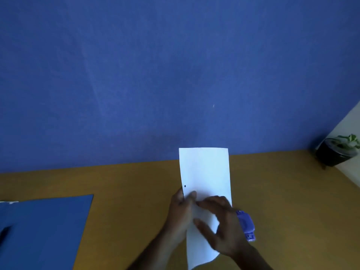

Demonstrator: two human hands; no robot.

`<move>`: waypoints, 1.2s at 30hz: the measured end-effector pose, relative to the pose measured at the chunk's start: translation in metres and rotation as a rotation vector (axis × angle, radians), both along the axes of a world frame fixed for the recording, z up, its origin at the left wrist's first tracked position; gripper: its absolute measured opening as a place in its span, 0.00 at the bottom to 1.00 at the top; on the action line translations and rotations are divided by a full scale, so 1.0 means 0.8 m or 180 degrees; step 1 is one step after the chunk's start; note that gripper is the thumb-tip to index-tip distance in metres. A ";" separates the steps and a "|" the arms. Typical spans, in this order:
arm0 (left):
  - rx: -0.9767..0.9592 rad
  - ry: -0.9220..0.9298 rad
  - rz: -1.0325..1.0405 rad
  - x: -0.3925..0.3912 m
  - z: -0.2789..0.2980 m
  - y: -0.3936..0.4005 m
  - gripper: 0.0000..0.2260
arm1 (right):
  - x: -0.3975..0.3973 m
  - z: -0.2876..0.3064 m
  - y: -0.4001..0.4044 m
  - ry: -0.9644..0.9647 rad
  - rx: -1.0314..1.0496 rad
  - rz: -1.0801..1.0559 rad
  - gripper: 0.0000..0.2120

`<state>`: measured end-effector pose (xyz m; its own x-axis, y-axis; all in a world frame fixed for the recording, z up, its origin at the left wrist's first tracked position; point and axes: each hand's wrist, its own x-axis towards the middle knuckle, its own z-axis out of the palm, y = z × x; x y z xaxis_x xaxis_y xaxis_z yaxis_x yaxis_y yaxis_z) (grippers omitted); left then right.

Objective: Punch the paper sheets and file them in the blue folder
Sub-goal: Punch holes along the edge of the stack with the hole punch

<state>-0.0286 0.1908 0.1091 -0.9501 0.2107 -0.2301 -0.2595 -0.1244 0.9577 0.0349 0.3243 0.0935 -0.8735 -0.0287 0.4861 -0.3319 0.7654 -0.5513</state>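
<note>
A white paper sheet [205, 172] stands lifted above the wooden desk, with one punched hole near its left edge. My left hand [180, 215] grips the sheet's left edge, thumb on the front. My right hand [220, 227] presses on the front of the sheet with fingers spread. A purple hole punch [246, 225] lies on the desk just right of my right hand, partly hidden behind it. The blue folder [44, 227] lies flat at the lower left, a strip of white paper showing at its upper left corner.
The wooden desk [292, 191] ends against a blue wall [155, 75]. A black pot with a small green plant [335, 152] stands at the far right corner. A dark object [4, 233] rests on the folder at the left edge.
</note>
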 end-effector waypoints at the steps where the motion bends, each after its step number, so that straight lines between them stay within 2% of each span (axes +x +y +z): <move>1: 0.0110 -0.0059 -0.0170 -0.002 0.002 -0.004 0.12 | 0.001 0.001 0.008 0.0022 -0.0272 -0.0196 0.15; 3: 0.0198 -0.0182 -0.0487 -0.002 0.004 -0.011 0.11 | -0.005 -0.011 0.033 -0.0227 -0.0948 -0.0773 0.14; 5: 0.0080 -0.0151 -0.0742 -0.002 0.003 -0.016 0.10 | -0.016 -0.024 0.055 -0.1066 -0.2152 -0.1130 0.22; 7: 0.0023 -0.0164 -0.0886 -0.005 -0.002 -0.017 0.09 | -0.024 -0.044 0.077 -0.1867 -0.3482 -0.1034 0.29; 9: -0.0043 -0.0233 -0.0900 -0.006 -0.002 -0.018 0.10 | -0.019 -0.043 0.087 -0.2575 -0.4134 -0.0691 0.26; 11: -0.0004 -0.0236 -0.0862 -0.008 -0.006 -0.020 0.11 | -0.009 -0.029 0.086 -0.2934 -0.3957 -0.0241 0.20; 13: -0.0056 -0.0276 -0.0773 -0.008 -0.007 -0.023 0.11 | -0.003 -0.023 0.091 -0.2922 -0.3949 -0.0200 0.15; 15: -0.0192 -0.0278 -0.0653 -0.008 -0.015 -0.023 0.11 | -0.001 -0.029 0.102 -0.2818 -0.3756 -0.0674 0.11; 18: -0.0607 -0.0281 -0.0508 -0.006 -0.036 -0.021 0.10 | -0.002 -0.042 0.114 -0.2732 -0.2885 -0.1260 0.09; 21: -0.1385 -0.0277 -0.0577 -0.009 -0.072 -0.017 0.12 | -0.005 -0.053 0.110 -0.2566 -0.2026 -0.1709 0.05; 23: -0.1776 -0.0362 -0.0715 -0.011 -0.095 -0.016 0.12 | -0.007 -0.059 0.101 -0.2562 -0.1265 -0.1854 0.07; 26: -0.2174 -0.0308 -0.0763 -0.013 -0.120 -0.014 0.09 | -0.006 -0.074 0.095 -0.2617 -0.0577 -0.1835 0.09; 28: -0.2320 -0.0231 -0.0710 -0.012 -0.128 -0.011 0.07 | -0.005 -0.089 0.095 -0.2626 -0.0343 -0.1896 0.06; 32: -0.2476 -0.0074 -0.0648 -0.008 -0.138 -0.004 0.05 | 0.003 -0.120 0.093 -0.2673 0.0021 -0.2143 0.08; 36: -0.2574 -0.0095 -0.0586 -0.005 -0.149 -0.001 0.06 | 0.011 -0.125 0.089 -0.2693 0.0182 -0.2289 0.13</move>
